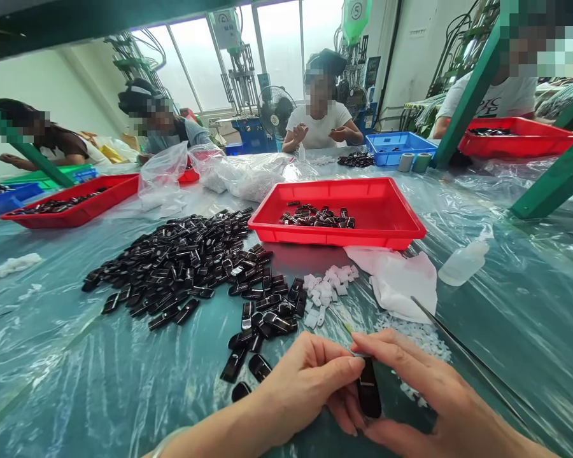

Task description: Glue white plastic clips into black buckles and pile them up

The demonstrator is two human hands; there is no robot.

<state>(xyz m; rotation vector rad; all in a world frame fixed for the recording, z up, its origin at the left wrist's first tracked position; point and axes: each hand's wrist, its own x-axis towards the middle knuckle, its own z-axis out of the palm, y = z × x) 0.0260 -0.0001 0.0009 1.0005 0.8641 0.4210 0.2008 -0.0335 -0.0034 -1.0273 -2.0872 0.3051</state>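
Note:
My left hand (305,381) and my right hand (410,388) meet at the table's near edge, both closed on one glossy black plastic part (368,391) held upright between the fingertips. My right hand also carries long metal tweezers (463,353) that stick out up and to the right. A large pile of the same black parts (181,264) lies just beyond my left hand. Small white pieces (327,289) and white bits (423,337) lie ahead of my fingers.
A red tray (391,219) holding a few black parts stands ahead, with a white cloth (401,283) and squeeze bottle (463,264) beside it. Clear plastic sheeting covers the table. Other people sit across the table with red and blue trays (396,145). Green frame posts (554,184) rise at right.

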